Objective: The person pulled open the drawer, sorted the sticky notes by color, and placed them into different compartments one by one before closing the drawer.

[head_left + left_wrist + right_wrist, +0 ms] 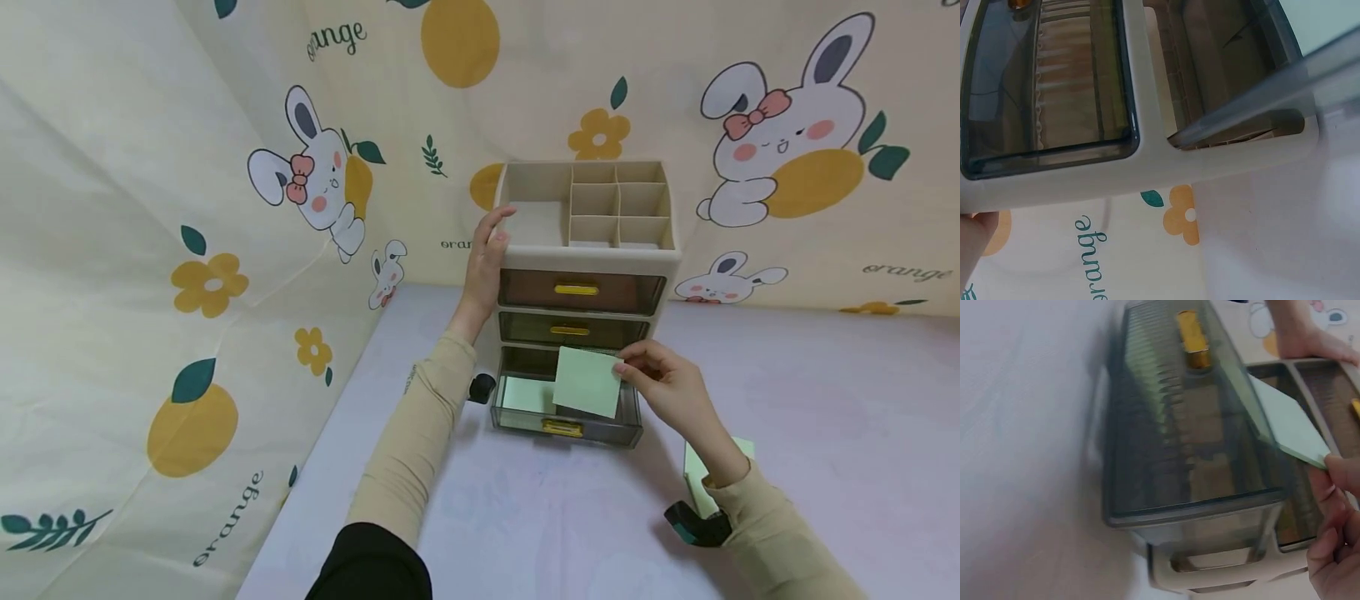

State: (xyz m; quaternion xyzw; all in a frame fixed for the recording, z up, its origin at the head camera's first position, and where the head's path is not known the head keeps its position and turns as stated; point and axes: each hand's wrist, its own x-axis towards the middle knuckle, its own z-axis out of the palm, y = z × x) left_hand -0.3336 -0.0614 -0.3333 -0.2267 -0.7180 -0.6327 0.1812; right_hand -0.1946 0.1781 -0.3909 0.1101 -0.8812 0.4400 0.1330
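A white desktop drawer organizer [588,259] stands by the back wall, its bottom drawer [600,432] pulled out. My left hand [483,267] holds the organizer's upper left side, fingertips over the top rim. Between thumb and fingers, my right hand [667,387] pinches the right edge of a pale green sticky note pad [587,382], tilted above the open drawer. Inside that drawer, on the left, lies another pale green pad [528,393]. In the right wrist view, the pinched pad [1288,419] shows beyond the smoky clear drawer wall.
Two upper drawers [576,290] with yellow handles are closed. The organizer's top has a divided tray [536,225]. Another green pad [697,475] lies on the table, partly hidden by the right forearm. A patterned cloth [600,75] hangs behind and at left.
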